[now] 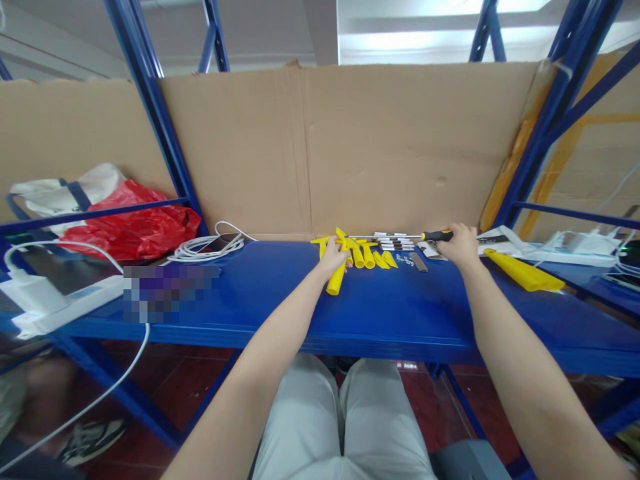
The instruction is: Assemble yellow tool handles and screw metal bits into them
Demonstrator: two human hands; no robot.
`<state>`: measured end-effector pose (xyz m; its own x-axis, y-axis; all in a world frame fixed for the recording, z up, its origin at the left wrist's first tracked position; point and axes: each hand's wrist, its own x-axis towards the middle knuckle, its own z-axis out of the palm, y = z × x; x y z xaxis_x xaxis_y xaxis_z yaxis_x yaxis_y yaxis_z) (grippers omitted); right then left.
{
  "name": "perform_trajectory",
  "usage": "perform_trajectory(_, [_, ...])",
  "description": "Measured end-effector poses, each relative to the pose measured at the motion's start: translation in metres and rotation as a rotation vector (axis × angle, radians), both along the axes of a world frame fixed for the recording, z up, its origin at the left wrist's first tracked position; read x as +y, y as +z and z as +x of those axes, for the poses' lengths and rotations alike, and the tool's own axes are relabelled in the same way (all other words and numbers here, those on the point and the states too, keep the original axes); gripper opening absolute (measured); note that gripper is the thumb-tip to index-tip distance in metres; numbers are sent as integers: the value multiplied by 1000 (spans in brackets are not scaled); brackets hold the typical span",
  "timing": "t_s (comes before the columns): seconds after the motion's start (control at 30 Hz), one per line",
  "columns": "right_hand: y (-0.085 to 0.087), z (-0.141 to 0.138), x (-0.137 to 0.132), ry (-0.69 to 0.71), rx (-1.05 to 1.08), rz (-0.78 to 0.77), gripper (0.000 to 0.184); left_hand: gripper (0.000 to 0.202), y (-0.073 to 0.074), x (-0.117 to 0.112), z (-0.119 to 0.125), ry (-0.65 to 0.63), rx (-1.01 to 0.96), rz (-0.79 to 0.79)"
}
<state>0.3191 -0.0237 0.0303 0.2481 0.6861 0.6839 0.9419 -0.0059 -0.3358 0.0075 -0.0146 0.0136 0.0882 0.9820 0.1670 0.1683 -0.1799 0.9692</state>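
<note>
My left hand is closed around a yellow plastic piece that sticks out below the fingers, over the blue shelf. Just right of it lie several more yellow plastic pieces in a row. My right hand is closed on the black-and-yellow handle of a screwdriver, whose thin shaft points left over a row of small black-and-white parts. A small grey metal strip lies between the two hands.
A long yellow part lies right of my right hand. A coiled white cable, a red plastic bag and a white device are at the left. Cardboard backs the shelf; blue rack posts stand either side.
</note>
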Motion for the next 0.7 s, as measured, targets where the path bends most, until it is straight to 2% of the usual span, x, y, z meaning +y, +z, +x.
perform_trajectory(0.43, [1, 3, 3, 20, -12, -20, 37, 59, -1, 3, -1, 2, -22, -29])
perform_trajectory(0.7, [-6, 8, 13, 5, -36, 57, 34, 53, 0, 2, 1, -11, -88, -36])
